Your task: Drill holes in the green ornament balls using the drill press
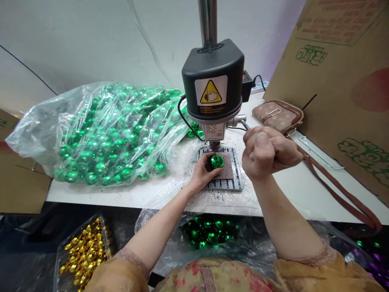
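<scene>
One green bead [216, 161] sits pinched in my left grip [200, 172] beneath the drill press [212, 87]; my right grip [263, 153] curls round the lever [244, 123] on its right.

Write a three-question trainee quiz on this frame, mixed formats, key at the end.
1. Multiple choice: what is the left hand holding?
A) a gold ball
B) a green ball
C) a brown purse

2. True or false: the right hand is closed in a fist at the metal lever.

3. Fill in: the shiny balls in the clear tray at lower left are ____ in color.

Key: 1 B; 2 true; 3 gold.
</scene>
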Tool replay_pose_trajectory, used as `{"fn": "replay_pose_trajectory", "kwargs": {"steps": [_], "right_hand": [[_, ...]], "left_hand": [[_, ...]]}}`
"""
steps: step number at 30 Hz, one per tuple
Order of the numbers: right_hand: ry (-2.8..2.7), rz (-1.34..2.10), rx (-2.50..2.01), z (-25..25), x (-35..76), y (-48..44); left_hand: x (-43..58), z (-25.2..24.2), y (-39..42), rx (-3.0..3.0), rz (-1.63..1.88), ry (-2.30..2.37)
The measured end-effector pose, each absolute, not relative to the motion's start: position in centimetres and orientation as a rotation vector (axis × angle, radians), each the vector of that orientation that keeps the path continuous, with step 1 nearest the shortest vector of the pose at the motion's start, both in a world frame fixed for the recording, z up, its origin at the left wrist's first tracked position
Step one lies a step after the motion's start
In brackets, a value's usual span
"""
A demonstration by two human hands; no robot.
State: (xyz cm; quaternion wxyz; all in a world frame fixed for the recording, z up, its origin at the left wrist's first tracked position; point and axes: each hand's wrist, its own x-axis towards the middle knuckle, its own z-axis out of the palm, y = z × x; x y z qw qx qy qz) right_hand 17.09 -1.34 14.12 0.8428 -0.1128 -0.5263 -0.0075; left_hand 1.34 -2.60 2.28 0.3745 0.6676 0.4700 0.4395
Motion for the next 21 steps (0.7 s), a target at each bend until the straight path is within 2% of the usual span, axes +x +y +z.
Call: {"fn": "replay_pose_trajectory", "kwargs": {"steps": [4,10,14,21], "right_hand": [[-1.100,-0.017,-0.274,14.1,16.9,-1.7],[-0.979,0.112,-0.360,18.3,16.2,-1.2],[-1.004,0.162,-0.413,19.7,16.4,-1.1],[-1.059,0.182,-0.337,19.4,16.6,-1.3]], "left_hand": [[1.3,2.3,-2.6,1.712,1.130,1.204],[1.8,2.7,-2.6,1.685,1.159,1.279],[0.8,3.7,-5.6,1.718,1.209,1.401],[-3.8,5.3,-12.5,2.146,0.606,0.971]]}}
